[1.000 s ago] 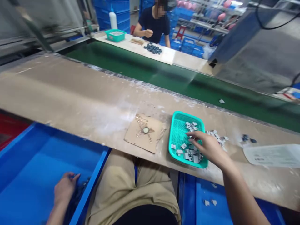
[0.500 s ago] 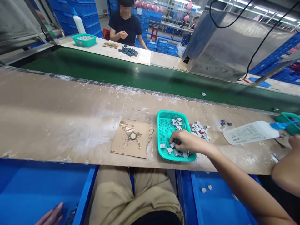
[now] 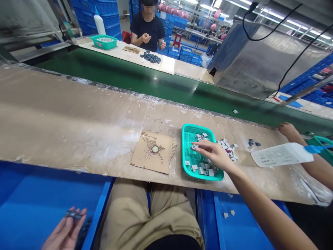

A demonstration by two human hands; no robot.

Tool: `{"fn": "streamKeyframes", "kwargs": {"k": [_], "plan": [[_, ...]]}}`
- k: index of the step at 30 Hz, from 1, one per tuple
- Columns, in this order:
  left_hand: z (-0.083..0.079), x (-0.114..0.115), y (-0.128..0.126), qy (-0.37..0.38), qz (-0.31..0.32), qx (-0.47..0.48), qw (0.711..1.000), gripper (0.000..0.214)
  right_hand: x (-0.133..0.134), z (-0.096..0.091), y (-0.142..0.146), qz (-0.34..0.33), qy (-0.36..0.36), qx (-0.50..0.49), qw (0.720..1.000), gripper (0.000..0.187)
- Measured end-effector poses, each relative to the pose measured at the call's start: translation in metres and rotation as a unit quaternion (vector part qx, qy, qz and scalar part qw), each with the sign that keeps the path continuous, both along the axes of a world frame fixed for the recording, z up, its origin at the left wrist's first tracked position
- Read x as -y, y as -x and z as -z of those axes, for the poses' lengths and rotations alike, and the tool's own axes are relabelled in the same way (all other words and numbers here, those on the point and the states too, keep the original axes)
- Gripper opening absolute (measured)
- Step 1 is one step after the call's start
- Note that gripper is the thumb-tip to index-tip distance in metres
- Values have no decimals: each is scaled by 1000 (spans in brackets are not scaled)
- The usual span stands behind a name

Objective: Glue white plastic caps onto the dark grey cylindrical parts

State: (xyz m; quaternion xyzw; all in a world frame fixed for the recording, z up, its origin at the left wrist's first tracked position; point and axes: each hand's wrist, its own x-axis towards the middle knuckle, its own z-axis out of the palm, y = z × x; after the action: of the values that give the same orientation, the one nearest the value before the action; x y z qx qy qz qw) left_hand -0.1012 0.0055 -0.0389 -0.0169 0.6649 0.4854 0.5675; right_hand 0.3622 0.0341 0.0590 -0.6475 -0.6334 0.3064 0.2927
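Note:
My right hand (image 3: 214,154) pinches a small white and grey plastic part (image 3: 194,147) just above the green basket (image 3: 184,139). Several similar parts (image 3: 205,168) lie in that basket, and more are heaped on the table beyond its right side. At the lower left, my left hand (image 3: 65,231) holds a small dark blue-grey part (image 3: 73,214) between thumb and fingers over a blue bin (image 3: 31,201). More dark parts sit in shadow by the bin's right wall. Left of the basket lies a cardboard piece (image 3: 142,160) with a round, pale-topped thing (image 3: 155,149) among brown glue-like streaks.
A white bottle with blue nozzle (image 3: 282,154) lies on the right, near a neighbour's arm (image 3: 291,133). Beyond the table runs a green conveyor belt (image 3: 119,74) bearing a small part (image 3: 235,111). A co-worker (image 3: 147,31) sits across it. Another blue bin (image 3: 241,232) is below right.
My right hand has lifted a white and grey part from the basket's heap. My left hand has risen into fuller view with a dark part. The neighbour's arm now reaches towards the belt.

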Motion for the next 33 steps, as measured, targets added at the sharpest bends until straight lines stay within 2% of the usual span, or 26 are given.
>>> {"fn": "streamKeyframes", "kwargs": {"k": [3,6,10,13,16,20,25,28,30,32,33], "plan": [[-29,-8,-36,33,-65,64,995,31,-1,-14,9,31,18,-122,992,40],[-41,-8,-67,13,-47,117,992,37,-12,-23,29,5,33,-139,990,44],[-40,-3,-101,-51,29,204,977,30,-34,-21,63,-37,2,-71,997,38],[-39,-1,-121,-95,65,258,959,17,-49,-15,84,-109,-41,52,992,23],[-41,0,-132,-135,95,293,942,6,-59,-10,100,-169,-84,139,972,19],[-44,0,-135,-181,139,296,928,19,-67,-3,113,-202,-83,182,959,17],[-46,-2,-133,-194,151,299,922,26,-72,5,117,-224,-64,208,950,16],[-46,-2,-136,-216,160,277,922,23,-70,3,116,-191,-47,173,965,18],[-45,-1,-141,-256,158,211,930,19,-65,-4,117,-141,-7,86,986,22],[-43,0,-146,-332,154,58,929,14,-56,-13,118,-84,63,-44,994,28],[-43,0,-148,-386,153,-52,908,12,-51,-19,120,-62,102,-107,987,30]]}}
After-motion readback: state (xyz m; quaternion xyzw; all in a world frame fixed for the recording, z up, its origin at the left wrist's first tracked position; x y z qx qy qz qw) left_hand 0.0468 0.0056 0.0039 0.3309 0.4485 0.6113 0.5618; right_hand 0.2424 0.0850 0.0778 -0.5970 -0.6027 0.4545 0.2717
